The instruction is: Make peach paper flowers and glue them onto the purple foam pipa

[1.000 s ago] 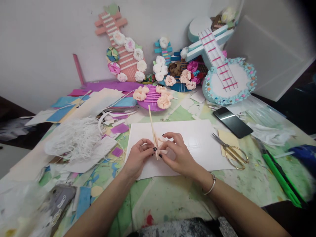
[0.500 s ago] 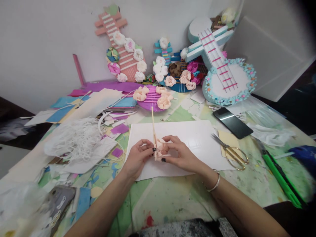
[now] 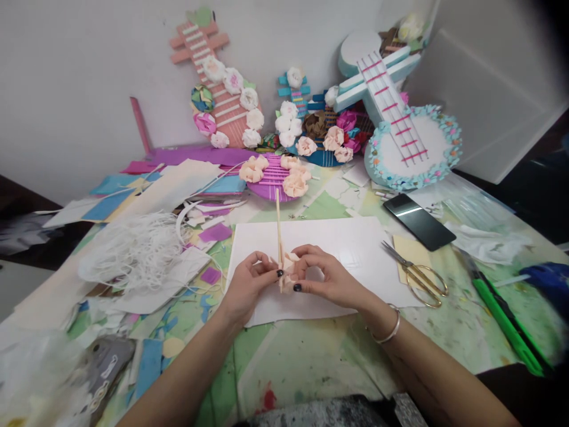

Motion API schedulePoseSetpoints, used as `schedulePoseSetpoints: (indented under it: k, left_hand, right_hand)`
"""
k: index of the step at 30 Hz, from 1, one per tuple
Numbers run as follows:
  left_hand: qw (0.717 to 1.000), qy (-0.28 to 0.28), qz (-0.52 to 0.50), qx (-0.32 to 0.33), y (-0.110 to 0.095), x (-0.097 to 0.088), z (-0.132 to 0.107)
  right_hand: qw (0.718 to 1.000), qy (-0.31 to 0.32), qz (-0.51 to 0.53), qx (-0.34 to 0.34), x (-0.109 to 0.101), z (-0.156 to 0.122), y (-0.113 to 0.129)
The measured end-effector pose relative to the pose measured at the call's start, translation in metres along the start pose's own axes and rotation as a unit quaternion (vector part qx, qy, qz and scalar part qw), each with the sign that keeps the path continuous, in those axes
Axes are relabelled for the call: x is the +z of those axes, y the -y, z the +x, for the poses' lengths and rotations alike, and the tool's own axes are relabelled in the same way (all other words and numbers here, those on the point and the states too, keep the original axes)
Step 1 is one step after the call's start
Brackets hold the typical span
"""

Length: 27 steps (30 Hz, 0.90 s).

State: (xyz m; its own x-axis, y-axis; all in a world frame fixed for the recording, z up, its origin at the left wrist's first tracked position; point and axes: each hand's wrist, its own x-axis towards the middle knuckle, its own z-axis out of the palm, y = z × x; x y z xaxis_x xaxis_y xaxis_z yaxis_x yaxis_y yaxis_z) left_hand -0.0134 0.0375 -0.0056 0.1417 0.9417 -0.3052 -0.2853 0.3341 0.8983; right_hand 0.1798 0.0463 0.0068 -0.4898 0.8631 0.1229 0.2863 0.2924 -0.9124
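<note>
Both hands meet over a white sheet (image 3: 351, 243) at the table's middle. My left hand (image 3: 250, 286) pinches a small peach paper flower (image 3: 288, 274) from the left. My right hand (image 3: 326, 277), fingers curled, pinches the same flower from the right. A long thin peach paper strip (image 3: 278, 225) rises from the flower and points away from me, nearly upright.
Gold-handled scissors (image 3: 418, 274) lie right of the sheet, a black phone (image 3: 418, 220) behind them, a green cutter (image 3: 502, 314) far right. White string (image 3: 133, 249) and paper scraps pile up at left. Flower-decorated guitar models (image 3: 400, 124) lean on the back wall.
The strip has swung from leaning left to nearly upright. My right hand has turned, its fingers curling more tightly round the flower. My left hand has barely moved.
</note>
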Motion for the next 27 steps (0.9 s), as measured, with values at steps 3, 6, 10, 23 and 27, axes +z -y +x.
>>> schedulePoseSetpoints:
  k: [3,6,10,23,27]
  left_hand:
    - [0.999,0.005,0.048,0.015,0.000,0.000,0.000]
    - [0.992,0.054,0.109,0.022,0.002,0.001,-0.002]
    - [0.977,0.112,0.179,0.029,0.003,0.003,-0.006]
    - [0.966,0.112,0.232,0.036,0.004,0.004,-0.006]
    - [0.963,0.111,0.243,0.043,0.005,0.004,-0.006]
  right_hand:
    - [0.996,-0.055,0.063,0.003,0.000,0.001,-0.002]
    - [0.984,-0.123,0.125,0.026,0.001,0.003,-0.007]
    - [0.976,-0.146,0.156,0.037,0.001,0.005,-0.010]
    - [0.973,-0.133,0.186,0.042,0.001,0.003,-0.009]
    - [0.976,-0.138,0.166,0.042,0.002,0.002,-0.010]
